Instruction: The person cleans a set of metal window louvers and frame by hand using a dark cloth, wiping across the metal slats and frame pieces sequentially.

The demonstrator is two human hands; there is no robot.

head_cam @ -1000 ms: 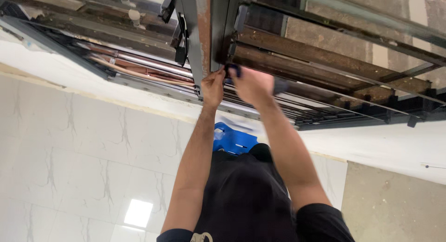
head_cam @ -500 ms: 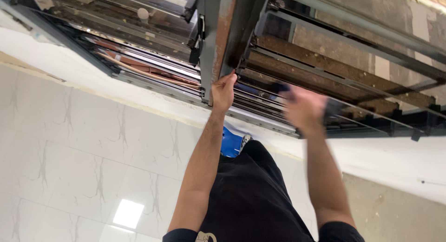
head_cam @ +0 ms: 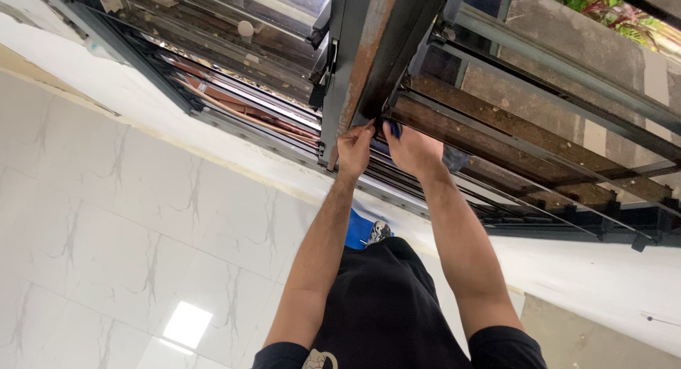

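Observation:
Both my arms reach to a dark metal window frame with a rusty upright post (head_cam: 369,50). My left hand (head_cam: 353,151) grips the lower edge of that post. Right beside it, my right hand (head_cam: 413,153) presses a small blue cloth (head_cam: 392,130) against the frame where the post meets a rusty crossbar (head_cam: 496,124). A grey fold (head_cam: 455,158) shows behind the right wrist; whether it belongs to the cloth I cannot tell.
Glass louvre panes (head_cam: 234,43) lie left of the post, horizontal bars (head_cam: 567,177) to its right. White marble-like tiles (head_cam: 106,255) fill the left. A blue object (head_cam: 358,231) lies by my black shirt (head_cam: 383,312). Green plants (head_cam: 603,7) show outside.
My right hand, out to the right along the crossbar half a second ago, has come back to the post beside my left hand. The left hand has kept its grip.

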